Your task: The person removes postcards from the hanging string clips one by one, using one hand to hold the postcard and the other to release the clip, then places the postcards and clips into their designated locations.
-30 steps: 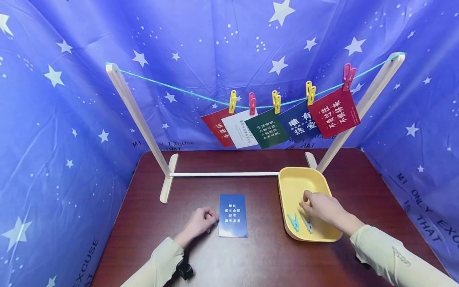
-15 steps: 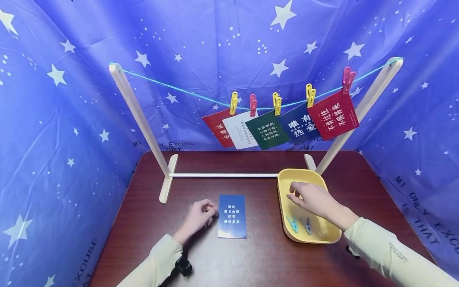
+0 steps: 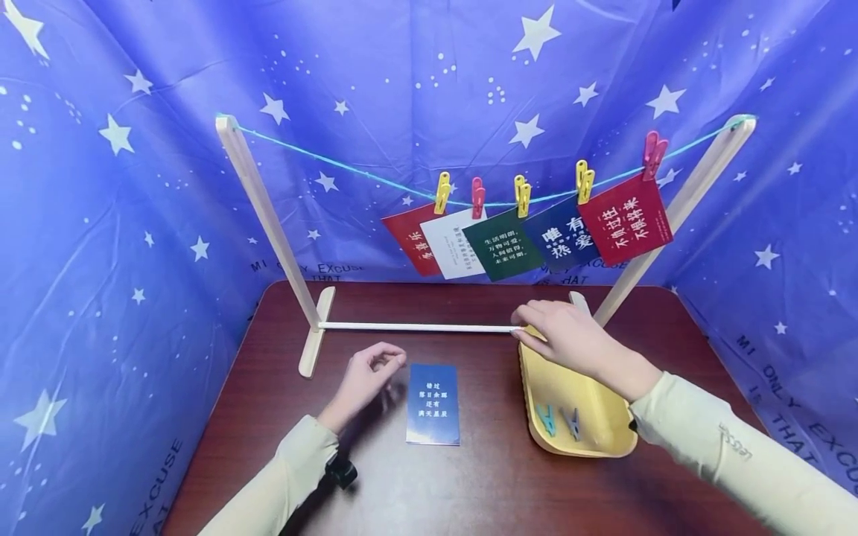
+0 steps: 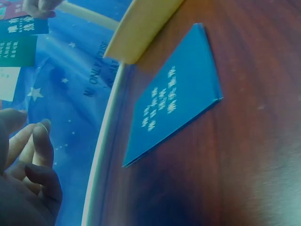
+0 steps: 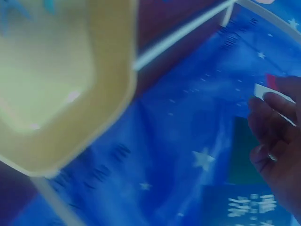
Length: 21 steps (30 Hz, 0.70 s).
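A blue card [image 3: 433, 403] [image 4: 174, 99] with white print lies flat on the dark red table [image 3: 469, 484]. My left hand [image 3: 391, 360] hovers just left of the card with loosely curled fingers [image 4: 37, 141] and holds nothing. My right hand [image 3: 524, 330] is raised over the far end of the yellow tray [image 3: 596, 402] [image 5: 51, 70], beside the rack's white crossbar [image 3: 415, 327]. Its fingers [image 5: 277, 122] are curled; I cannot see whether they pinch anything. A teal clothespin [image 3: 546, 419] and a grey-blue clothespin [image 3: 571, 423] lie in the tray.
A wooden rack with a left post [image 3: 268, 223] and a right post [image 3: 670, 216] carries a teal string [image 3: 348, 167]. Several cards [image 3: 503, 246] hang from it on yellow and pink clothespins [image 3: 520, 195]. Blue star-printed cloth [image 3: 134, 260] walls the table on three sides.
My right hand has lifted out of the tray and moved away from me to its far end by the crossbar. My left hand has risen slightly off the table beside the card.
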Tool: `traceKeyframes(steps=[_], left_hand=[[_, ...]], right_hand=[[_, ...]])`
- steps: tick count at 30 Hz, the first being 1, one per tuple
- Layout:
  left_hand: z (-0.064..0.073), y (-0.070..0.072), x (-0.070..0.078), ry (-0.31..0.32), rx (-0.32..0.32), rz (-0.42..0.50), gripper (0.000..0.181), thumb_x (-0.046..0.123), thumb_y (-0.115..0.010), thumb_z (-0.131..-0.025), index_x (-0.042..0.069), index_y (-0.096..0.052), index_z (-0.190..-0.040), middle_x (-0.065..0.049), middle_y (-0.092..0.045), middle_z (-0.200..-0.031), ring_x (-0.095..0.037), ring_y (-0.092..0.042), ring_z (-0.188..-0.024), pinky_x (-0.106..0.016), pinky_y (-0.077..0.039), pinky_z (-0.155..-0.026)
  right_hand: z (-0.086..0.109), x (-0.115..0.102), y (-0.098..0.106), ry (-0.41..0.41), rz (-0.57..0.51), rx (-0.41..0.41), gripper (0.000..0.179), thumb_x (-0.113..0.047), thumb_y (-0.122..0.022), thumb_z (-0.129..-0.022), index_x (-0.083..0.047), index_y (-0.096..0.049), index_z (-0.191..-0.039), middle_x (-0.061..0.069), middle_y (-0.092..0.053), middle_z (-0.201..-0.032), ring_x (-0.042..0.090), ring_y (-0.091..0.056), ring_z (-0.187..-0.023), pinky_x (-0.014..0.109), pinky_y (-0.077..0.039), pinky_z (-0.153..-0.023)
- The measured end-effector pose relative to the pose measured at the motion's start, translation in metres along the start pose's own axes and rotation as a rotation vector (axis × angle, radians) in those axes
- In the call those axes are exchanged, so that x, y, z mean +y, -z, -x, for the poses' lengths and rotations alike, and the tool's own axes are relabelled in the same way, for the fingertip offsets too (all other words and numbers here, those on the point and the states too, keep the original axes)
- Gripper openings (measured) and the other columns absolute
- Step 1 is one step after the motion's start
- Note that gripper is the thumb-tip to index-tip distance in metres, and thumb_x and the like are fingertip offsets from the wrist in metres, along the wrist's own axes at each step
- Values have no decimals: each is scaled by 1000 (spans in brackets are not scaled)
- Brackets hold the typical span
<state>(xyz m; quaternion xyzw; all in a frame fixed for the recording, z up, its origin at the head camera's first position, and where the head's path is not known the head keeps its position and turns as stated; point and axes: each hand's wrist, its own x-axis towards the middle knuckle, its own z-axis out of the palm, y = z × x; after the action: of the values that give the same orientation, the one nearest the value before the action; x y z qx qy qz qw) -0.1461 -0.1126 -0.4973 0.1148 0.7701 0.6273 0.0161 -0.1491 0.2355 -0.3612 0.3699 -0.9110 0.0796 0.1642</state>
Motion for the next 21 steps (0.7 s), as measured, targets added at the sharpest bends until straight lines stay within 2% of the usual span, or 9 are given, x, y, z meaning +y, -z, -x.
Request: traceKeyframes(steps=[2,3,6,9,12,16,21], left_hand=[[-5,1,2,-5,21,-2,14,13,-76,-96,4,-76,-106,-14,-76,-93,-22,-63,-61,-20,-49,-58],[-8,1,3,-7,32,-6,15,15,-77,-95,5,-77,-107,-12,-76,-92,-22,-63,-62,-20,-49,-59],[-15,1,4,-13,62,-18,17,19,-79,-94,7,-77,-107,-7,-76,-91,-33,-65,-65,-21,-47,-58],[-22,0,5,-26,76,-7,20,19,-79,-94,6,-77,-109,-6,-76,-91,-45,-63,-63,-22,-46,-53],[-30,0,8,-43,91,27,22,17,-78,-95,3,-76,-111,-8,-76,-92,-41,-63,-60,-28,-51,-53],[-41,0,15,-60,122,110,22,12,-77,-95,-1,-75,-112,-13,-76,-96,-21,-62,-55,-37,-57,-55],[-57,0,28,-81,181,186,21,9,-76,-96,-5,-75,-112,-20,-77,-98,-10,-57,-51,-27,-52,-54]], right_hand=[[-10,-2,9,8,27,-15,18,-20,-81,-90,-14,-69,-102,0,-71,-88,19,-69,-76,50,-53,-70],[-15,-3,13,16,29,-22,19,-20,-80,-90,-13,-70,-104,0,-71,-90,19,-69,-77,45,-54,-67],[-30,-7,23,50,26,-25,21,-22,-80,-91,-10,-70,-106,3,-71,-90,20,-68,-76,38,-58,-67],[-43,-12,33,80,21,-11,22,-23,-80,-92,-9,-70,-106,4,-71,-90,20,-67,-76,38,-58,-68],[-59,-14,44,127,30,10,21,-21,-80,-91,-9,-70,-104,5,-71,-89,23,-67,-76,41,-58,-69],[-80,-16,59,190,28,23,23,-17,-83,-89,-8,-70,-106,7,-71,-90,25,-68,-78,42,-58,-70],[-106,-19,85,243,22,1,27,-12,-85,-87,-7,-70,-109,8,-72,-94,25,-70,-83,41,-60,-72]])
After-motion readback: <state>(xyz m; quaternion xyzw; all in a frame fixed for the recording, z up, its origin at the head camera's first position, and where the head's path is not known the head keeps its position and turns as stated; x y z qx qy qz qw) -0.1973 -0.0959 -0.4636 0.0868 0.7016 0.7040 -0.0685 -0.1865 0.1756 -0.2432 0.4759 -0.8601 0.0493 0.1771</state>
